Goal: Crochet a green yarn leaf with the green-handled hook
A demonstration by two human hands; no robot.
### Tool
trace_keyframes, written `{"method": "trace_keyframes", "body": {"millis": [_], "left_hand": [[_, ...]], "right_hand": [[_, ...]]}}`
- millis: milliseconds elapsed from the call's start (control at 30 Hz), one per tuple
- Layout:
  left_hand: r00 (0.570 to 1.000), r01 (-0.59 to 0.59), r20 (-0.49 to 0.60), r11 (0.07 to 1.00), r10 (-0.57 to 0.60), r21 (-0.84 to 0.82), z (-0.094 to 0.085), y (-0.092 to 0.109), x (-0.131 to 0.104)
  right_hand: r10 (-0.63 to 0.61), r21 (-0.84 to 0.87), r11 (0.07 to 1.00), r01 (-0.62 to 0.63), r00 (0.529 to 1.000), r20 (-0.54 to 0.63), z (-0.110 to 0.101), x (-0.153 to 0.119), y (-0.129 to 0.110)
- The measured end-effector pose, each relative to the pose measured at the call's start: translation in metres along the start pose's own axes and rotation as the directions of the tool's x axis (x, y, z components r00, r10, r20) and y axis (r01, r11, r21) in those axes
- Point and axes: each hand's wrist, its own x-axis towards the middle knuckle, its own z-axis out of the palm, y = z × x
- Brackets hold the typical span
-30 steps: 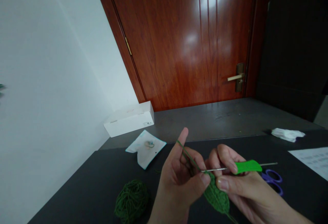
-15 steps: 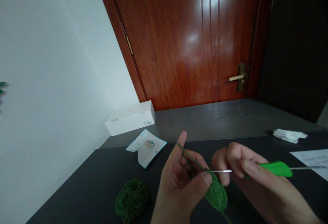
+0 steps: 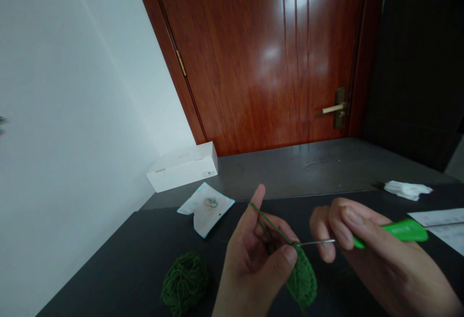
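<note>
The left hand (image 3: 257,261) has its grip pinching the crochet (image 3: 303,278) above the worktop (image 3: 108,259), yarn (image 3: 270,221) running over the raised forefinger; the right hand's (image 3: 375,249) grip pinches the hook (image 3: 406,230), its metal end at the crochet's top edge; the ball (image 3: 184,283) lies left of both hands

L hand (image 3: 252,256): palm side turned inward, index finger (image 3: 256,200) raised & extended, well clear of the rest; thumb (image 3: 284,258) bent across toward the curled fingers in a pinch, nail toward viewer. L wrist (image 3: 239,303) at bottom edge, fwd-pointing. R hand (image 3: 377,252): pen-like grip, thumb (image 3: 360,221) laid fwd w/ nail visible, adj. fingers (image 3: 321,235) flexed, tips down-left; R wrist (image 3: 422,285) toward lower R corner. Hands near each other, not touching; both approx. same ht.
</note>
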Motion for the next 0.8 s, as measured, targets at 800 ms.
{"method": "trace_keyframes", "body": {"millis": [800], "left_hand": [[1.0, 0.024, -0.023, 0.995, -0.022, 0.098, 0.002, -0.002, 0.003]], "right_hand": [[-0.223, -0.548, 0.804, 0.232, 0.971, 0.084, 0.0, -0.015, -0.008]]}}
